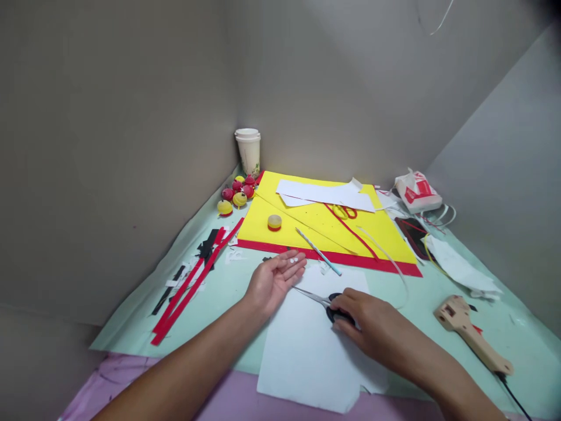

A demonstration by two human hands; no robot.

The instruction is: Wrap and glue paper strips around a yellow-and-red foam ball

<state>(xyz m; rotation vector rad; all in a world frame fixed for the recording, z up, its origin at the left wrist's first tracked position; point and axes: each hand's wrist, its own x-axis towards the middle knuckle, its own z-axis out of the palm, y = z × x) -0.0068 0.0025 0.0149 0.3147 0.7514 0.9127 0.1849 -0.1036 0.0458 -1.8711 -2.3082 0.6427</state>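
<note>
Bare forearms [193,363] reach in from the bottom edge. Near the centre, the left hand [275,283] lies palm up, fingers flat and open, two small white pieces [294,260] resting on them — the right hand [366,318], right of centre, curls its fingers around black-handled scissors [325,300] over white paper [307,356].

Soft, diffuse light falls evenly across the desk [232,292] around the fingers [297,271], leaving grey walls [175,117] beyond them dim. A faint shadow darkens white paper [307,351] below the right fingers [350,299]; far to their upper right, the corner blurs to black.
</note>
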